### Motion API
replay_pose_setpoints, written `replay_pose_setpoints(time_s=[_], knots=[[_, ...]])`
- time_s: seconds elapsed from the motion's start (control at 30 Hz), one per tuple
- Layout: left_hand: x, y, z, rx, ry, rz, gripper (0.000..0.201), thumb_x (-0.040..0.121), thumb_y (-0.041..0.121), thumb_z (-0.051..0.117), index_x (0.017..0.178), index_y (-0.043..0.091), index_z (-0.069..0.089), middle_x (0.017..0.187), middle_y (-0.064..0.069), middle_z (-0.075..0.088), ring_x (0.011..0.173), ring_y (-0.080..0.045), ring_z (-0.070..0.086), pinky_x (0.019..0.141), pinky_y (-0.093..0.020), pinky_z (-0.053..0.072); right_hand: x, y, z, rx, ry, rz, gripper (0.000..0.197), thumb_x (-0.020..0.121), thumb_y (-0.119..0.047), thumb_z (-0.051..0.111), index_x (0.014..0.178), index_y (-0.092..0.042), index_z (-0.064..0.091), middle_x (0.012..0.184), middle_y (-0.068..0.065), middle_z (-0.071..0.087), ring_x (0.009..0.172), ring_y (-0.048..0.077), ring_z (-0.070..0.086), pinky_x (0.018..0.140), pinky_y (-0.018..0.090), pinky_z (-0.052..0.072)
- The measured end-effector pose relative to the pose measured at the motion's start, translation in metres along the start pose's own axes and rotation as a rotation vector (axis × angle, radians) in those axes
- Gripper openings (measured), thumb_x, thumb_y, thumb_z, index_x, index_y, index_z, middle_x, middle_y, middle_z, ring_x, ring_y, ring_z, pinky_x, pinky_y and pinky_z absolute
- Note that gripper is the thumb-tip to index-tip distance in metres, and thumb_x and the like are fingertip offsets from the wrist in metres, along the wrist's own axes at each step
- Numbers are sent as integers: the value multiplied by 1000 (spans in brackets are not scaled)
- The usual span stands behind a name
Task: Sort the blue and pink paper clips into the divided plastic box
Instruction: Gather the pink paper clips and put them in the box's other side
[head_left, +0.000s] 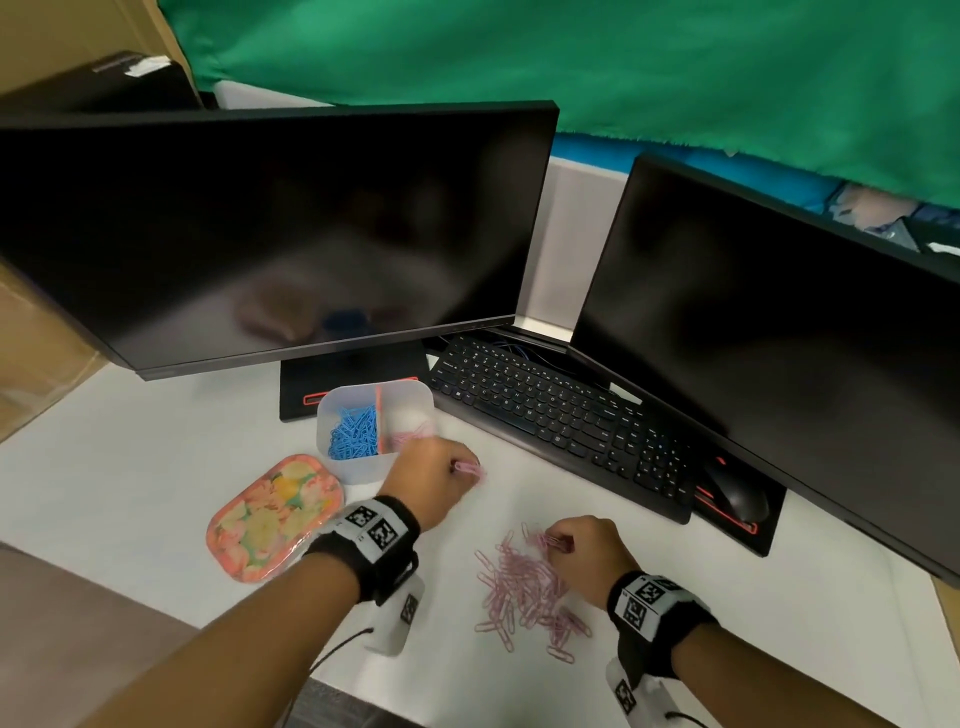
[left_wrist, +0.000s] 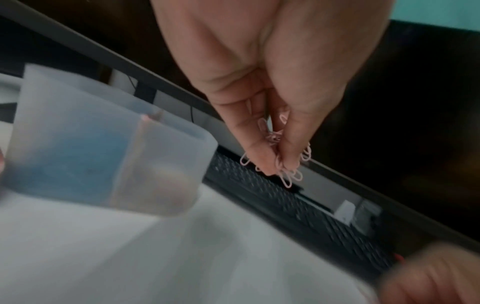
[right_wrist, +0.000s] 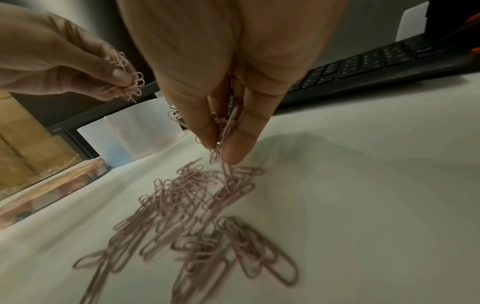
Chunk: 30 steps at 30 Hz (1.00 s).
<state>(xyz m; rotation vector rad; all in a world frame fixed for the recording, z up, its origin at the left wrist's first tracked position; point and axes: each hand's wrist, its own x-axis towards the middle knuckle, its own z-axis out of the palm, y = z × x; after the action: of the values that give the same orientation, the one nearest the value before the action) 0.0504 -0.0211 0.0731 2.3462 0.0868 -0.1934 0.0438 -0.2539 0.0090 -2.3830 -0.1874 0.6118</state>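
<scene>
The divided clear plastic box (head_left: 340, 470) stands near the monitor base, with blue paper clips (head_left: 354, 432) in its left half and a few pink clips (head_left: 410, 435) in its right half. My left hand (head_left: 470, 470) pinches a bunch of pink paper clips (left_wrist: 284, 174) just right of the box (left_wrist: 166, 133). A loose pile of pink clips (head_left: 524, 587) lies on the white desk. At the pile's far edge my right hand (head_left: 558, 545) pinches several pink clips (right_wrist: 226, 131), above the pile (right_wrist: 192, 216). The left hand (right_wrist: 124, 80) shows there too.
A floral lid (head_left: 275, 517) lies left of the box. A black keyboard (head_left: 561, 415) and mouse (head_left: 737, 491) sit behind the pile. Two dark monitors (head_left: 280, 228) (head_left: 789, 338) stand at the back. The desk's front edge runs below my forearms.
</scene>
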Motion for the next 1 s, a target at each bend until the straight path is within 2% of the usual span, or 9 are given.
replay_pose_setpoints(time_s=[0.1, 0.3, 0.37, 0.43, 0.53, 0.63, 0.73, 0.9, 1.0], knots=[[15, -1, -34, -40, 106, -106, 7, 87, 18, 67, 87, 18, 74, 80, 3, 69, 74, -13, 63, 72, -23, 52, 1, -2, -2, 12, 4, 3, 17, 84, -9, 60, 69, 0, 65, 66, 16, 64, 58, 10, 50, 56, 13, 43], [43, -3, -58, 226, 136, -231, 20, 86, 16, 57, 68, 19, 67, 65, 2, 62, 62, -16, 58, 68, -25, 47, -2, -30, -10, 70, 4, -46, 11, 85, -12, 66, 78, -9, 73, 70, 2, 70, 65, 9, 64, 62, 13, 52], [49, -8, -54, 260, 84, -239, 18, 84, 16, 55, 75, 19, 70, 68, 0, 63, 66, -20, 59, 67, -23, 45, 0, -47, -14, 101, 11, -68, 11, 85, -14, 67, 79, -8, 74, 68, 2, 69, 61, 7, 60, 62, 16, 53], [50, -14, -50, 250, 49, -246, 17, 82, 20, 59, 94, 22, 71, 87, 0, 69, 76, -18, 59, 73, -21, 45, 5, -67, -18, 132, 3, -80, 13, 85, -15, 66, 76, -7, 72, 61, 1, 65, 55, 8, 55, 62, 25, 53], [48, -22, -53, 215, 113, -239, 31, 79, 20, 67, 110, 23, 65, 105, 4, 67, 86, -14, 57, 78, -19, 41, 19, -99, -20, 175, 6, -90, 10, 84, -10, 65, 78, -5, 72, 60, 5, 63, 51, 13, 55, 61, 33, 55], [37, -26, -62, 82, 232, -235, 20, 81, 11, 64, 99, 19, 67, 96, 5, 65, 93, -16, 61, 83, -20, 43, 41, -132, -19, 212, 24, -126, 8, 82, -7, 67, 81, -10, 73, 67, 9, 70, 52, 17, 62, 61, 37, 60], [19, -39, -66, -55, 298, -231, 18, 80, 0, 56, 82, 14, 68, 82, -1, 68, 83, -21, 64, 82, -27, 52, 69, -159, -13, 217, 51, -172, 14, 79, -4, 66, 71, -13, 73, 60, 9, 68, 50, 21, 64, 61, 40, 61], [-16, -58, -59, 38, 243, -238, 13, 84, 10, 57, 79, 16, 67, 75, 4, 68, 75, -18, 63, 71, -23, 50, 108, -191, 3, 78, 74, -191, 10, 76, -10, 67, 67, -8, 71, 62, 12, 68, 68, 30, 70, 69, 37, 60], [-27, -69, -48, 59, 188, -246, 11, 83, 12, 60, 76, 20, 65, 73, 9, 65, 72, -13, 61, 70, -22, 50, 120, -198, 13, 16, 68, -147, 10, 76, -9, 67, 68, -5, 71, 64, 10, 68, 71, 26, 71, 69, 34, 60]])
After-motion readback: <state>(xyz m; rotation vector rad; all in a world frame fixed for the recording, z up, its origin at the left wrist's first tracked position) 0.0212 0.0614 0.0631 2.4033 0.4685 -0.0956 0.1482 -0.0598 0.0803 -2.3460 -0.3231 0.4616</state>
